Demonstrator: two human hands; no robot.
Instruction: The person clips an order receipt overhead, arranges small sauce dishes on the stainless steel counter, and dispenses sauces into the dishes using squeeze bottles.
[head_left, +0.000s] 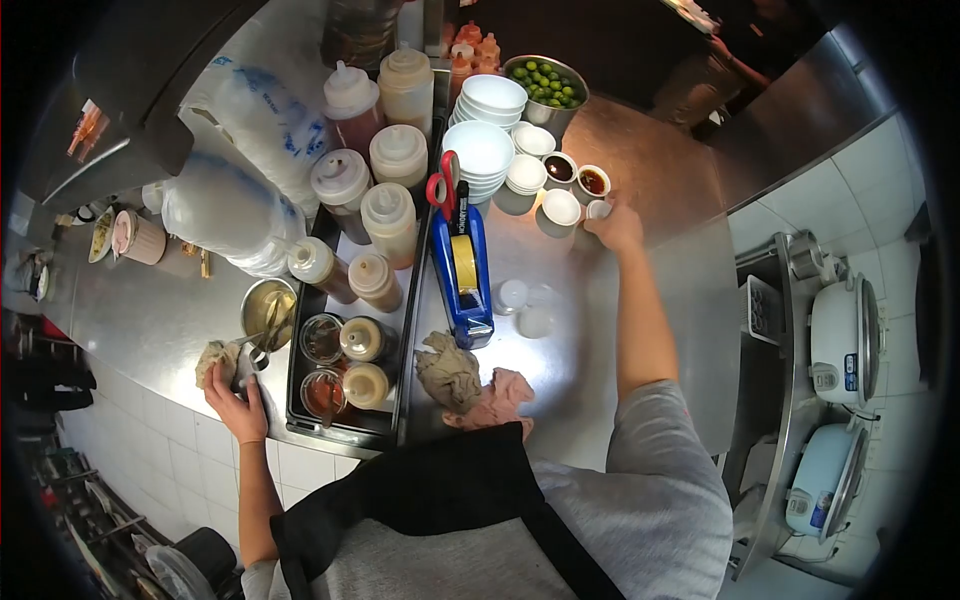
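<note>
My left hand (238, 404) is at the counter's near left edge, its fingers closed on a crumpled beige cloth (216, 358). Right beside it sits a metal bowl (268, 308) with utensils leaning in it. My right hand (617, 228) reaches forward and pinches a small white cup (598, 209); fingers partly cover the cup. Just left of that hand stands a white sauce cup (561, 207). Beyond it are a cup of dark sauce (560, 167) and a cup of reddish-brown sauce (594, 181). Small white cups (526, 173) are stacked nearby.
Squeeze bottles (388, 222) and sauce jars fill a black tray (345, 436). Alongside are a blue tape dispenser (466, 290), red scissors (440, 184), stacked white bowls (478, 152) and a pot of limes (546, 85). Crumpled cloths (450, 372) lie near my body. Another person (735, 65) stands across the counter.
</note>
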